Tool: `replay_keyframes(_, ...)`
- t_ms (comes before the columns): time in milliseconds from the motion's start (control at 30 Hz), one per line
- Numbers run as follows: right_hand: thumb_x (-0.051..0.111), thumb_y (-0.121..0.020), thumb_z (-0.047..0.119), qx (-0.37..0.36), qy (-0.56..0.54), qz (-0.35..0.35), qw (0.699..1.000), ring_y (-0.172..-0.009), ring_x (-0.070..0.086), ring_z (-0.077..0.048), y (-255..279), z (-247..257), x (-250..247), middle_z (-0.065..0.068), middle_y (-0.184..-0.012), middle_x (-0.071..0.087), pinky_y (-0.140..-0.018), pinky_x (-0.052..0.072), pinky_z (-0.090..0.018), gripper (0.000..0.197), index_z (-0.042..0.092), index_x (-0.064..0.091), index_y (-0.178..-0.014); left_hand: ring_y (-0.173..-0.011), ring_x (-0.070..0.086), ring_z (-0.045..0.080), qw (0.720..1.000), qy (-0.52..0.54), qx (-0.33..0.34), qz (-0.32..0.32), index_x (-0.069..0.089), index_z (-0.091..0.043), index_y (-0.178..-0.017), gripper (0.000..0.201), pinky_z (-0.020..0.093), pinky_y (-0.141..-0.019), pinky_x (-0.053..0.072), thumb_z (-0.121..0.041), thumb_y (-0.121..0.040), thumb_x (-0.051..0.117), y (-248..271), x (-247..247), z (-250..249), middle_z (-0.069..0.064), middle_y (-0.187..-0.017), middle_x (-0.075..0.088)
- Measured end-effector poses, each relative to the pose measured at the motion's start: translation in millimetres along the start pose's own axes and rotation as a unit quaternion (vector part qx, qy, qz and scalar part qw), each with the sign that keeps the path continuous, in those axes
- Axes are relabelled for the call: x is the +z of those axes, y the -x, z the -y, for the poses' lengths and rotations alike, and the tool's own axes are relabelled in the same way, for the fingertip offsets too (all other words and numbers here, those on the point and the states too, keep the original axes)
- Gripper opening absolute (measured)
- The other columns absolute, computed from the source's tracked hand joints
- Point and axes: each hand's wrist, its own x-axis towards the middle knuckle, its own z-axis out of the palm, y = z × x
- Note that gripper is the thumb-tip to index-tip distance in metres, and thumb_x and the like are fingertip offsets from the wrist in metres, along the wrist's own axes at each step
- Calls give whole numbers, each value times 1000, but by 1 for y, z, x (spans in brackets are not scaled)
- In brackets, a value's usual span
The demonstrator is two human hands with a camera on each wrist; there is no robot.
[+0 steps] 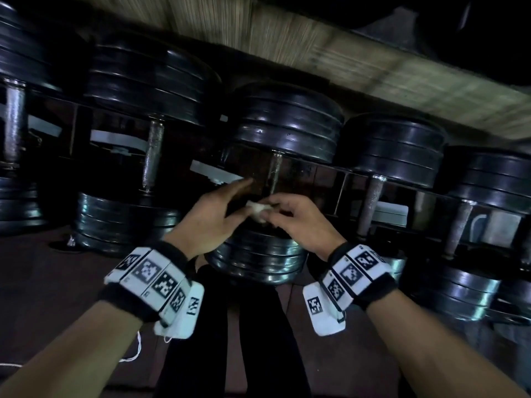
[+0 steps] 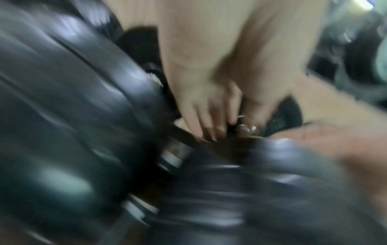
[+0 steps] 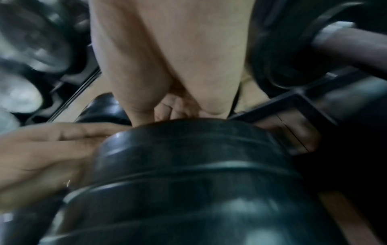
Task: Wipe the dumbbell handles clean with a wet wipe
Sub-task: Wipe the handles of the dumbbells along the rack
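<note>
In the head view a row of black dumbbells lies on a low rack. The middle dumbbell's metal handle (image 1: 274,173) runs between its far head (image 1: 287,124) and near head (image 1: 258,254). A small crumpled white wipe (image 1: 258,209) is held just in front of that handle's lower end. My right hand (image 1: 275,206) pinches the wipe with curled fingers. My left hand (image 1: 230,201) is beside it on the left, fingers stretched out straight toward the handle. Both wrist views are blurred. They show my left hand's fingers (image 2: 211,126), my right hand's curled fingers (image 3: 173,109) and the near head (image 3: 188,165).
More dumbbells lie on both sides, with handles on the left (image 1: 152,156) and on the right (image 1: 370,208). A pale ribbed wall (image 1: 373,64) runs behind the rack. My black-clad legs (image 1: 230,326) are below the hands, and a white cord (image 1: 135,351) lies on the dark floor.
</note>
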Motion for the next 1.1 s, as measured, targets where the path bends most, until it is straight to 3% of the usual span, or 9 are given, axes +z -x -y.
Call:
replay_keyframes(67,69,-93,15,15,-80,-33,996,-78,62,-2,13,-1,-4,-9,-93,73,-74,47,-17,18,16,68,-112,-122,58,14,996,61,-8,66,57,-24,-136,44,40,-108,44,-34,-94,65,-11,12,-8,-1,-131,63)
replay_keyframes(133,67,-96,17,26,-101,-59,993,-80,65,-9,20,-6,-12,-12,-96,74,-72,50,-19,21,18,65,-116,-106,66,19,995,89,-23,42,68,-20,-117,27,43,-100,49,-31,-91,69,-22,16,-14,2,-113,71)
replay_keyframes(333,58,-100,16,-11,50,-281,958,-81,69,-7,59,-48,-64,1,-88,73,-77,51,-21,15,24,66,-110,-97,67,27,968,-73,-41,-236,72,-4,-111,23,20,-78,41,-18,-94,65,-65,0,-28,16,-105,73)
replay_keyframes(433,53,-102,30,25,144,-352,924,-86,70,-20,80,-79,-87,0,-89,73,-78,54,-35,19,22,68,-112,-80,59,3,980,-66,21,-184,74,-2,-107,17,-1,-67,33,-9,-94,65,-78,9,-40,5,-95,72)
replay_keyframes(533,44,-97,36,71,186,-381,903,-90,67,-32,87,-103,-83,-6,-93,74,-80,51,-40,33,20,72,-106,-78,57,-5,983,-73,35,-166,75,-2,-104,15,-5,-69,32,-7,-93,65,-75,19,-38,9,-95,74)
replay_keyframes(700,38,-85,38,61,172,-459,869,-83,64,-35,82,-108,-75,-6,-81,70,-76,48,-41,41,18,73,-91,-86,62,12,990,-123,-64,1,74,-9,-90,11,6,-66,38,-9,-94,64,-53,27,-12,2,-91,70)
replay_keyframes(833,32,-84,45,55,183,-458,868,-80,62,-37,83,-113,-77,-10,-80,67,-72,47,-40,50,16,73,-90,-73,65,7,989,65,-58,-119,75,-12,-88,6,27,-79,53,-8,-88,70,-83,14,-18,5,-83,73)
replay_keyframes(933,33,-85,46,53,178,-465,865,-79,62,-37,81,-116,-76,-10,-81,67,-72,48,-41,50,16,72,-89,-69,63,4,975,156,-52,-149,71,-19,-83,16,20,-76,53,-4,-89,68,-95,12,-25,1,-80,69)
replay_keyframes(1100,35,-84,42,49,187,-472,860,-79,62,-37,80,-119,-75,-9,-81,68,-69,44,-37,45,16,72,-87,-77,63,6,993,9,-117,25,73,-25,-79,16,28,-86,50,-10,-86,74,-61,27,10,0,-84,72)
